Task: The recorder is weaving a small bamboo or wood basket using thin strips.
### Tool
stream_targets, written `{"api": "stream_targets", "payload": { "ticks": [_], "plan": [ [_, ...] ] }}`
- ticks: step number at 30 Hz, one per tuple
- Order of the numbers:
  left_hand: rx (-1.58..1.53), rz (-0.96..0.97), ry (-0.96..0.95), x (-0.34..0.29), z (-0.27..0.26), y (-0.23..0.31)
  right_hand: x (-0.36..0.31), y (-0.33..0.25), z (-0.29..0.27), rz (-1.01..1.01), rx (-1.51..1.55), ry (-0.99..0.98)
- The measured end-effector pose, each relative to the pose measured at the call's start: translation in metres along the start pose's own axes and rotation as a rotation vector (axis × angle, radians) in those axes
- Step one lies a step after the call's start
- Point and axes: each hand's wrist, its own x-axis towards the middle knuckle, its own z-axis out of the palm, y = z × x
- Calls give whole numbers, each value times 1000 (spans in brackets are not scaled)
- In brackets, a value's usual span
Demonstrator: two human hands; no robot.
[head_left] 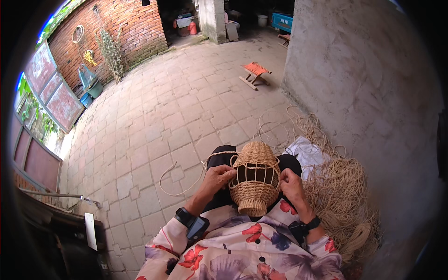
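Note:
A woven straw-coloured basket (255,192) rests in my lap between my knees. Its two ends are closely woven, and open upright ribs span the gap in its middle. My left hand (221,177) has its fingers closed at the basket's left side, by the looped cord edge. On the opposite side, my right hand (290,183) pinches the basket's rim area; its fingertips are partly hidden. A loose length of cord (184,190) trails from the basket's upper left, over my knee and in a curve above the paving.
A big tangled heap of straw cord (343,196) lies to my right against the plastered wall (359,70), beside a white sack (305,156). Ahead stands a folding stool (255,70) with an orange seat. Paving (158,116) stretches to a brick wall (126,35).

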Motion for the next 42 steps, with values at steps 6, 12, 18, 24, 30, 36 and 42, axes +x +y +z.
{"api": "stream_targets", "payload": {
  "ticks": [6,12,18,24,30,36,42],
  "plan": [
    [-255,-42,-113,0,-2,-4,-2,0,0,-23,37,13],
    [-85,78,-105,6,3,21,-9,-9,7,81,147,11],
    [420,276,69,6,25,37,-10,-34,-12,-286,-124,351],
    [529,314,88,8,35,41,-16,-67,6,-238,86,127],
    [525,268,46,11,31,38,-9,-70,26,-297,-46,225],
    [833,551,293,10,44,36,-8,-71,27,-272,-78,228],
    [807,557,315,6,47,33,-6,-66,27,-281,-85,207]
  ]
}}
